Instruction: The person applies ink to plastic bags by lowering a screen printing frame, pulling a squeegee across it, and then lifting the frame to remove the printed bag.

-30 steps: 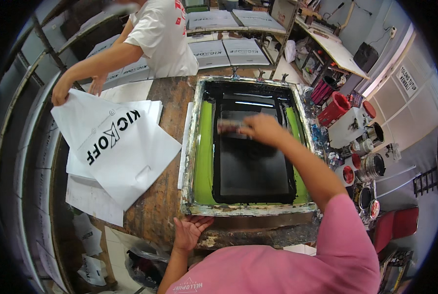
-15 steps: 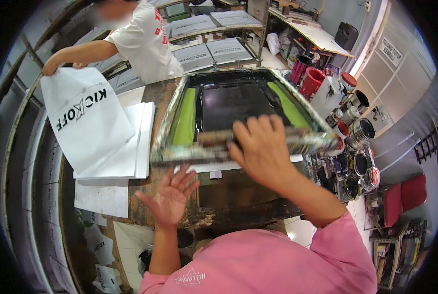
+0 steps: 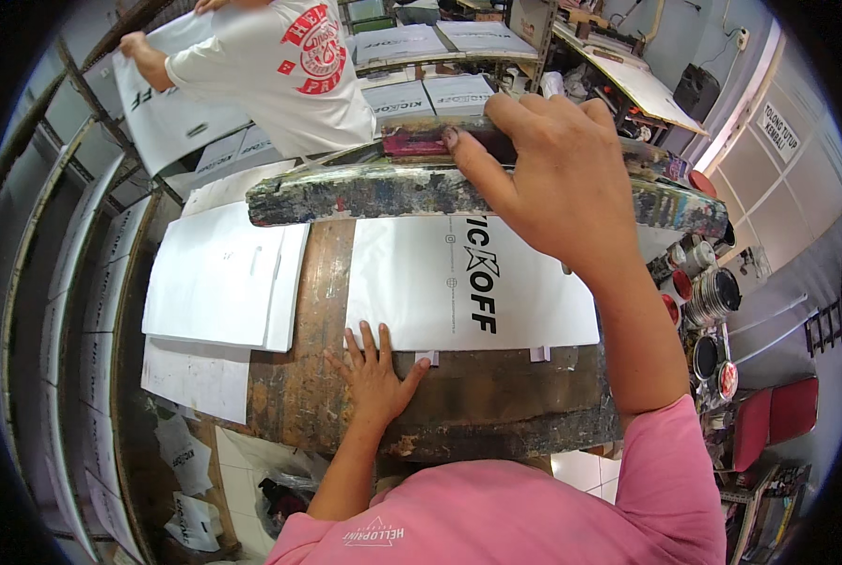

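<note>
My right hand (image 3: 562, 179) is closed around the wooden squeegee (image 3: 411, 138) and the raised front bar of a paint-stained screen-printing frame (image 3: 355, 196). The frame is tilted up toward me, so its mesh is hidden. Under it a white bag-like sheet (image 3: 402, 292) with fresh-looking black lettering lies on the worn wooden table (image 3: 317, 386). My left hand (image 3: 376, 377) rests flat with fingers spread, its fingertips at the sheet's near left corner. Two small pale tabs (image 3: 427, 358) sit along the sheet's near edge.
A stack of white sheets (image 3: 214, 273) lies at the table's left. Beyond it, a co-worker in a white shirt (image 3: 280, 75) holds up a printed sheet (image 3: 176, 104). Racks (image 3: 110, 282) line the left side. Paint tins (image 3: 713, 292) crowd the right, near a red chair (image 3: 769, 424).
The screen frame's front has swung up, with the squeegee in my right hand, uncovering the printed sheet. My left hand has come down onto the table. The co-worker has carried a sheet toward the racks.
</note>
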`<state>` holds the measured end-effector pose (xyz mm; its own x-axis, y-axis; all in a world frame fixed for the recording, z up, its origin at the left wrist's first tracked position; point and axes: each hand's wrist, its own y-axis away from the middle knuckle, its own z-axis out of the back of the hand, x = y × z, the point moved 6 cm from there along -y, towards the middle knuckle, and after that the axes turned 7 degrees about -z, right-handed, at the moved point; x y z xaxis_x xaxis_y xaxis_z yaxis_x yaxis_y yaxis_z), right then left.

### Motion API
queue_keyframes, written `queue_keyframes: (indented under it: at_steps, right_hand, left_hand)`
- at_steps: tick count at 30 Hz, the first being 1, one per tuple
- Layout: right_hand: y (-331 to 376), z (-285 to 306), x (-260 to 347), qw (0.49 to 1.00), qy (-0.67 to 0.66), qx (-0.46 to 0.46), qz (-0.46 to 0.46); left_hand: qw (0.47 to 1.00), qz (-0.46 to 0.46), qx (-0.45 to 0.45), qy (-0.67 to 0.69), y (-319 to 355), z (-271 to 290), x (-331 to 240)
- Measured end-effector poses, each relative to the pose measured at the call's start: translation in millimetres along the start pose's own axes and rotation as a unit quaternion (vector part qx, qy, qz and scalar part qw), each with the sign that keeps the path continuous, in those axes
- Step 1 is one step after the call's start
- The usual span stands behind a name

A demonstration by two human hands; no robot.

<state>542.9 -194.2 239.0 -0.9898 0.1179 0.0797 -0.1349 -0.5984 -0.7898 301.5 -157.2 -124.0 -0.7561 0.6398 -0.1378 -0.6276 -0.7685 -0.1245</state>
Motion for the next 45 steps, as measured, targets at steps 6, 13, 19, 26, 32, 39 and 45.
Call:
queue_keyframes:
  at_steps: [6, 13, 19, 26, 32, 39, 45]
  right_hand:
    - [-14, -1, -7, 1.000, -0.002, 0.002, -0.001]
    - [-38, -2, -15, 1.000, -0.004, 0.018, -0.013]
    - [-41, 2, -13, 1.000, -0.020, -0.023, 0.008]
    - [-36, 1, -11, 1.000, -0.017, 0.006, -0.001]
    - [-29, 1, -7, 1.000, -0.002, 0.014, -0.025]
    - [-24, -1, -11, 0.999, 0.009, 0.034, -0.036]
    - [6, 3, 2, 0.996, 0.010, 0.069, -0.064]
  left_hand:
    - [0.998, 0.008, 0.061, 0.027, -17, 24, -13]
    - [0.926, 0.012, -0.186, 0.327, -94, 109, -33]
    - [0.890, 0.131, -0.181, 0.397, -82, 135, -10]
    - [0.865, 0.143, -0.267, 0.400, -44, 165, 134]
    - [0.870, 0.157, -0.223, 0.411, -28, 169, 327]
    - [0.959, 0.177, -0.221, -0.021, -73, 223, 392]
    - [0.730, -0.121, -0.026, 0.673, -60, 177, 84]
